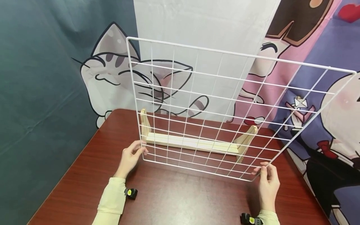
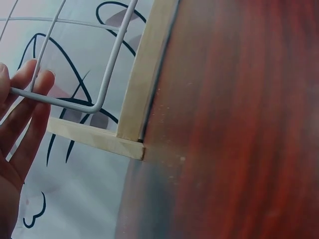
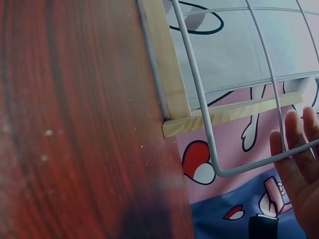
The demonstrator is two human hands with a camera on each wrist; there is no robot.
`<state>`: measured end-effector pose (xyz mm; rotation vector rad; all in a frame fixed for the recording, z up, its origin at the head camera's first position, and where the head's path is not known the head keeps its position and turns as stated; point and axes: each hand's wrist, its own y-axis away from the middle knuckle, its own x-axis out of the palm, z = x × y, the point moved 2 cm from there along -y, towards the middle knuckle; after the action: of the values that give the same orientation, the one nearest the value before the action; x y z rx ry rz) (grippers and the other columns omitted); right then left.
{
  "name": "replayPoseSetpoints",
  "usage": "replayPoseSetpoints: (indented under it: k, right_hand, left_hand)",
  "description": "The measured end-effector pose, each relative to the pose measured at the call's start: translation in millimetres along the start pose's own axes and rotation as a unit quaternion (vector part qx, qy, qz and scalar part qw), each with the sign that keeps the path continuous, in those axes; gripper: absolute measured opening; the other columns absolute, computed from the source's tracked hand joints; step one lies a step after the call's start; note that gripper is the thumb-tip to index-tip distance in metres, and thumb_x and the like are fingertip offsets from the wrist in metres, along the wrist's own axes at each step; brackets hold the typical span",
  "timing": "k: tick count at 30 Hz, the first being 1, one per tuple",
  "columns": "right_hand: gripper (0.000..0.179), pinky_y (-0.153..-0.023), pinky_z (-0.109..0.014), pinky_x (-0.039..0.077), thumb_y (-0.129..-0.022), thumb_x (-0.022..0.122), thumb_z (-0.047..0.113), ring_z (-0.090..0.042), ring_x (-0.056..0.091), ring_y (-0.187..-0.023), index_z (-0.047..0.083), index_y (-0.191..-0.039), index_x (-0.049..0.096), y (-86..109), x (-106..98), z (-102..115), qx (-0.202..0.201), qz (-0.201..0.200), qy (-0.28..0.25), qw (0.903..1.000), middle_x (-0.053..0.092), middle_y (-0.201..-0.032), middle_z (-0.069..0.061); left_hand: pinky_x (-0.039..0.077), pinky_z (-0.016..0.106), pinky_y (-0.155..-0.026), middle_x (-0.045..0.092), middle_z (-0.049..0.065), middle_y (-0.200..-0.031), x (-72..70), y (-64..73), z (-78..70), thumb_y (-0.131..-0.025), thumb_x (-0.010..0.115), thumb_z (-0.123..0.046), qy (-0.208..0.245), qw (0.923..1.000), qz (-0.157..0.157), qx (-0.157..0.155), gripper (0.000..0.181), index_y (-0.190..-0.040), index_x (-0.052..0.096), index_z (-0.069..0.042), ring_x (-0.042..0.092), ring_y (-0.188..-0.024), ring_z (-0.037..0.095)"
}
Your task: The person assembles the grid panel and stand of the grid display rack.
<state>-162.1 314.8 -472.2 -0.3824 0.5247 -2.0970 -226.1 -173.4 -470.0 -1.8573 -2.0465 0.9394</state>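
Note:
A white wire grid panel [image 1: 206, 92] is held upright at a tilt above the table, its top edge leaning toward the camera. My left hand [image 1: 131, 156] grips its left side wire near the lower corner, fingers [image 2: 42, 84] behind the wire. On the opposite side wire, my right hand [image 1: 268, 184] pinches near the lower right corner. Behind the grid stands a pale wooden stand [image 1: 191, 142], a long flat bar with an upright piece at each end. Both wrist views show the panel's rounded lower corner in front of this stand.
The stand rests on a reddish-brown wooden table [image 1: 180, 200]. A cloth backdrop [image 1: 208, 25] printed with cartoon cats and figures hangs behind the table and along its right side. At the left hangs a plain dark green part of the cloth [image 1: 42, 93].

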Motion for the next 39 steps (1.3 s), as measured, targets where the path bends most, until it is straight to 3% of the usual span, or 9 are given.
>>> replayPoseSetpoints:
  k: [10,15,17,20,24,28,33,39]
  right_hand:
    - [0.02,-0.064,-0.012,0.049,-0.099,0.046,-0.001,-0.002,0.064,-0.06,-0.02,-0.106,0.048,-12.7,4.7,5.3,-0.007,0.0,0.025,0.9997,0.065,-0.069,0.012]
    - [0.02,-0.064,-0.013,0.049,-0.098,0.044,-0.006,-0.004,0.063,-0.06,-0.025,-0.106,0.044,-20.5,10.4,18.2,-0.025,0.009,0.015,0.9995,0.065,-0.069,0.01]
    - [0.021,-0.065,-0.013,0.049,-0.097,0.044,-0.007,-0.004,0.064,-0.059,-0.026,-0.106,0.043,-23.2,12.6,23.2,-0.026,0.009,0.01,0.9996,0.065,-0.068,0.009]
    - [0.021,-0.065,-0.013,0.049,-0.097,0.044,-0.006,-0.003,0.064,-0.059,-0.025,-0.105,0.043,-27.3,13.9,23.8,-0.027,0.005,0.004,0.9996,0.065,-0.067,0.01]
    - [0.016,-0.064,-0.013,0.049,-0.097,0.045,-0.007,-0.005,0.064,-0.059,-0.022,-0.102,0.047,-34.1,12.6,15.5,-0.041,0.003,-0.04,0.9983,0.067,-0.068,0.006]
    - [0.011,-0.063,-0.014,0.05,-0.097,0.047,-0.005,-0.005,0.065,-0.058,-0.008,-0.097,0.058,-41.0,14.8,12.6,-0.052,-0.004,-0.07,0.9962,0.067,-0.067,0.004]
    - [0.014,-0.062,-0.016,0.05,-0.097,0.047,-0.005,-0.008,0.065,-0.058,-0.001,-0.097,0.06,-49.1,18.5,13.9,-0.041,-0.009,-0.106,0.9934,0.068,-0.067,0.0]
    - [0.01,-0.061,-0.016,0.049,-0.098,0.049,0.001,-0.008,0.064,-0.056,-0.003,-0.098,0.058,-55.9,22.6,23.2,-0.027,-0.032,-0.067,0.9968,0.065,-0.065,0.003]
  left_hand:
    - [0.047,0.011,-0.062,0.07,0.022,-0.074,-2.1,-16.7,-22.5,-0.085,0.062,0.013,-0.002,1.0,-0.003,0.008,0.018,-0.103,0.062,0.009,0.068,-0.063,0.027]
    - [0.048,0.011,-0.06,0.069,0.025,-0.075,-2.4,-26.2,-26.5,-0.086,0.062,0.012,0.005,1.0,-0.005,-0.005,0.018,-0.104,0.062,0.009,0.065,-0.064,-0.003]
    - [0.047,0.011,-0.059,0.069,0.025,-0.075,-2.5,-29.4,-27.7,-0.086,0.062,0.011,0.005,0.9999,-0.006,-0.01,0.018,-0.104,0.062,0.009,0.063,-0.066,-0.009]
    - [0.046,0.011,-0.058,0.069,0.025,-0.075,-2.5,-33.1,-29.3,-0.086,0.063,0.011,0.001,0.9999,-0.012,-0.008,0.018,-0.104,0.062,0.009,0.067,-0.065,0.004]
    - [0.043,0.01,-0.058,0.07,0.022,-0.075,-1.6,-38.3,-31.1,-0.086,0.063,0.011,-0.008,0.9997,-0.022,-0.005,0.017,-0.103,0.063,0.008,0.069,-0.067,0.022]
    - [0.047,0.011,-0.064,0.07,0.022,-0.076,-2.2,-46.0,-34.3,-0.087,0.063,0.009,-0.009,0.9996,-0.02,-0.018,0.016,-0.103,0.062,0.007,0.069,-0.069,0.014]
    - [0.048,0.011,-0.069,0.069,0.024,-0.078,-4.2,-57.9,-43.7,-0.089,0.062,0.006,-0.013,0.9989,-0.02,-0.041,0.016,-0.105,0.061,0.009,0.067,-0.07,0.006]
    - [0.045,0.009,-0.07,0.069,0.024,-0.077,-6.9,-67.9,-54.1,-0.091,0.061,0.004,-0.031,0.9989,-0.021,-0.027,0.014,-0.104,0.061,0.005,0.066,-0.07,0.012]
